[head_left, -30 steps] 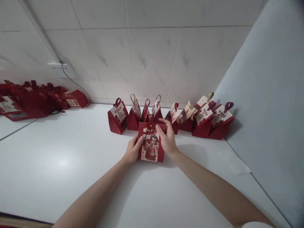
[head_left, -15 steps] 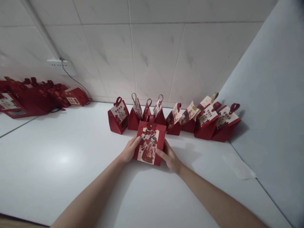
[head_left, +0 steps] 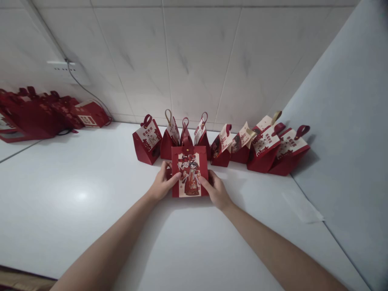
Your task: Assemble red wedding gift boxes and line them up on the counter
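Between my hands is a red gift box (head_left: 190, 173) with a cream panel of two cartoon figures, a flap with a small gold stud and a red loop handle on top. My left hand (head_left: 163, 181) grips its left side, thumb on the front and fingers behind. Its right side is in my right hand (head_left: 216, 189), the thumb pressed on the printed front. The box stands about upright at the white table (head_left: 169, 242); whether its base touches the surface I cannot tell. Right behind it are several smaller red gift boxes, one with a gold loop (head_left: 170, 139).
A row of red gift boxes with loop handles runs along the tiled wall, from a left one (head_left: 147, 141) to a right one (head_left: 289, 151). More red boxes (head_left: 36, 117) crowd the far left, below a power strip (head_left: 66, 70) and cable. A grey-white panel (head_left: 342, 121) borders the right.
The held box has straightened from a slight tilt and now faces me more squarely. My left hand's fingers have shifted further behind its left edge. The camera view has moved slightly.
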{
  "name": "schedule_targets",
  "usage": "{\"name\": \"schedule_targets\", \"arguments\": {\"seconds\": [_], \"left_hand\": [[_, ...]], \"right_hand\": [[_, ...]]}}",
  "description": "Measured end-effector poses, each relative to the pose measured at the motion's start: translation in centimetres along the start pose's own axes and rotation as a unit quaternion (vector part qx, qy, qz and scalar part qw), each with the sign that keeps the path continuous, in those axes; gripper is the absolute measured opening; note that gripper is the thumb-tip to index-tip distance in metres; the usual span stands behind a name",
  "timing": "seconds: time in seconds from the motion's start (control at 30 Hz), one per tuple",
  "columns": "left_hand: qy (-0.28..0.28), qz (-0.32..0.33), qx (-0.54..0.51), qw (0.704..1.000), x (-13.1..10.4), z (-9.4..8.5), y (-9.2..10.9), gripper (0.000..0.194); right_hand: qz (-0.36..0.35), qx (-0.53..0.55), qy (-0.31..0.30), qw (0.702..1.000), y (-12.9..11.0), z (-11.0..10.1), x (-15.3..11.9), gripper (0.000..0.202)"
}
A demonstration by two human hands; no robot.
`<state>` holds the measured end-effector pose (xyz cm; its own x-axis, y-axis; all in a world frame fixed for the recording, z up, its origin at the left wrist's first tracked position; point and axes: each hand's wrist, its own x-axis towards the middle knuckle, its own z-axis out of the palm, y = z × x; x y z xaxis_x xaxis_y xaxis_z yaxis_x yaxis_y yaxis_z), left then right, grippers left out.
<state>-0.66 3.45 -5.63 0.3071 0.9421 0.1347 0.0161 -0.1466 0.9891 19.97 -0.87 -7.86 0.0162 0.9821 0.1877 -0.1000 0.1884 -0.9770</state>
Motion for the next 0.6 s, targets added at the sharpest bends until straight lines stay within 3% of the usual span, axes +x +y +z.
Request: {"name": "schedule_targets", "arguments": {"seconds": [0.07, 0.13, 0.27, 0.33, 0.6], "left_hand": [[0.027, 0.030, 0.029, 0.999, 0.0, 0.0, 0.0, 0.040], [0.016, 0.036, 0.038, 0.999, 0.2, -0.2, 0.3, 0.038], [-0.124, -0.040, -0.005, 0.991, 0.5, -0.8, 1.0, 0.035], [-0.154, -0.072, -0.025, 0.985, 0.5, -1.0, 1.3, 0.032], [-0.131, -0.080, -0.029, 0.988, 0.5, -0.6, 1.5, 0.028]], "right_hand": [[0.000, -0.024, -0.019, 1.000, 0.1, -0.1, 0.1, 0.036], [-0.030, -0.051, -0.007, 0.998, 0.0, -0.2, 0.0, 0.036], [-0.095, -0.111, 0.016, 0.989, -0.4, -0.3, -0.3, 0.033], [-0.104, -0.126, 0.018, 0.986, -0.6, -0.3, -0.4, 0.032], [-0.080, -0.095, 0.011, 0.992, -0.4, -0.4, 0.0, 0.034]]}}
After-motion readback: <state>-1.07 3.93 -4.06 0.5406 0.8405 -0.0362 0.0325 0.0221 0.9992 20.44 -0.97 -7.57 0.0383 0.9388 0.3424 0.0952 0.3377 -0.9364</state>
